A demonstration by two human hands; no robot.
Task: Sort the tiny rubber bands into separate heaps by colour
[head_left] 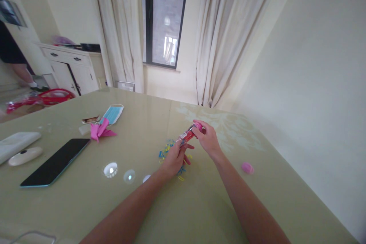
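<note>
My left hand (173, 159) is closed around the lower end of a slim clear packet (187, 134) with red and dark colours, held tilted above the table. At the packet's upper end, the fingers of my right hand (208, 137) pinch a small pink piece (198, 126). Whether that piece is joined to the packet I cannot tell. Beneath and beside my left hand lies a loose heap of small yellow and blue loops (162, 153), partly hidden by the hand. A rounded pink lump (247, 167) rests on the table, right of my right forearm.
On the left of the glossy table (200, 206) lie a dark phone (55, 164), a white oval object (25, 156), a folded pink paper shape (102, 130) and a blue face mask (113, 114). A wall borders the right edge. A person's leg (24, 74) shows far left.
</note>
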